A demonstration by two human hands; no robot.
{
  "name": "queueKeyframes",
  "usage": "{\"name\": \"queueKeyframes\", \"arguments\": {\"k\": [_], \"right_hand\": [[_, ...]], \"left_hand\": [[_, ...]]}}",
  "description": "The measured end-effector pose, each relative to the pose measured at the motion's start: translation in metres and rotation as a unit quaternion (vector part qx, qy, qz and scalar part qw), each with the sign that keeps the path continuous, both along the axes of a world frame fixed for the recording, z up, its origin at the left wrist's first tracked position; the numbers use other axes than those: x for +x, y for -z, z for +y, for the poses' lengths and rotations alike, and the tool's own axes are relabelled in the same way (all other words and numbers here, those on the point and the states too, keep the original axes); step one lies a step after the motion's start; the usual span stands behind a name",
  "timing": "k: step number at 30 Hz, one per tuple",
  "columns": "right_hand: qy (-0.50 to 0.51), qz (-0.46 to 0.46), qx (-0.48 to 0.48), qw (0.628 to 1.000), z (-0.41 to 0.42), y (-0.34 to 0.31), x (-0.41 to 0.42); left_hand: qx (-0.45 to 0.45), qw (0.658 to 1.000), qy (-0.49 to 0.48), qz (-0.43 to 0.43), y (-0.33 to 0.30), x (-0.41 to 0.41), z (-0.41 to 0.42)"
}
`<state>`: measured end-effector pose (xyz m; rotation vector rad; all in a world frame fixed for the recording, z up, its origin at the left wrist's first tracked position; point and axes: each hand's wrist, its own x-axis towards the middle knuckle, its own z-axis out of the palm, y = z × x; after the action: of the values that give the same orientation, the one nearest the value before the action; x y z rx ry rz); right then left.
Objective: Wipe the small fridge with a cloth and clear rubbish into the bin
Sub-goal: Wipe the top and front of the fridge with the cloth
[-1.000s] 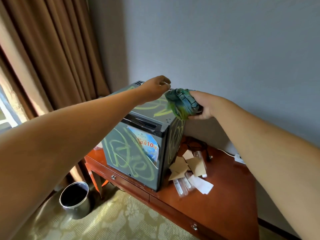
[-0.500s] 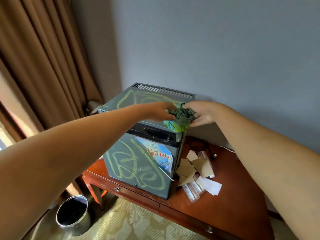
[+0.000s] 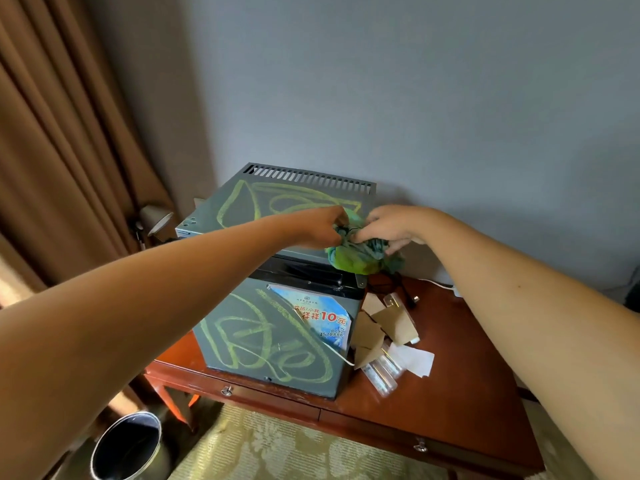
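A small grey fridge [image 3: 273,341] marked with yellow-green scribbles stands on a red-brown wooden table [image 3: 460,403]. Over its front right top corner a bunched green and blue cloth [image 3: 360,258] is held by both hands. My left hand [image 3: 320,226] pinches the cloth's left side and my right hand [image 3: 388,225] grips it from above on the right. Rubbish [image 3: 388,337] lies on the table right of the fridge: brown card pieces, white paper and clear plastic tubes. A metal bin [image 3: 128,448] stands on the floor at the lower left.
Brown curtains [image 3: 69,150] hang to the left and a grey wall rises behind the fridge. A black cable and a white cord [image 3: 436,282] lie on the table behind the rubbish. The table has drawers with small metal pulls. Patterned carpet covers the floor.
The view has risen, showing more of the fridge top. Both hands have come together on the cloth at the fridge's front right top corner; earlier the right hand held it alone.
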<state>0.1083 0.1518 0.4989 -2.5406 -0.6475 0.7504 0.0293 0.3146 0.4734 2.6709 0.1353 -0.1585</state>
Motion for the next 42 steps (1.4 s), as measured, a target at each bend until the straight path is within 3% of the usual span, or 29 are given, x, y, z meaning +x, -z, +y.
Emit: {"name": "queueKeyframes", "arguments": {"k": [5, 11, 14, 17, 21, 28, 42], "right_hand": [[0.078, 0.049, -0.058, 0.994, 0.007, 0.007, -0.011], [0.007, 0.044, -0.083, 0.996, -0.007, -0.018, -0.004], [-0.062, -0.002, -0.089, 0.994, -0.016, -0.018, 0.001], [-0.132, -0.132, -0.103, 0.977, -0.016, 0.004, 0.003], [-0.105, -0.216, -0.053, 0.969, -0.022, 0.025, 0.001], [-0.106, -0.159, -0.013, 0.982, -0.019, 0.044, -0.012], [-0.021, -0.174, -0.01, 0.984, 0.027, 0.054, 0.043]], "left_hand": [[-0.012, 0.999, 0.015, -0.031, 0.0, -0.005, 0.013], [-0.069, 0.996, 0.051, 0.024, -0.001, -0.013, 0.017], [-0.062, 0.996, 0.059, 0.031, -0.001, -0.012, 0.016], [-0.066, 0.995, 0.063, 0.034, -0.002, -0.011, 0.012], [-0.069, 0.995, 0.068, 0.036, -0.001, -0.013, 0.009], [-0.008, 0.997, 0.071, 0.003, 0.004, -0.006, 0.009], [0.089, 0.993, 0.059, -0.046, 0.006, 0.058, 0.022]]}}
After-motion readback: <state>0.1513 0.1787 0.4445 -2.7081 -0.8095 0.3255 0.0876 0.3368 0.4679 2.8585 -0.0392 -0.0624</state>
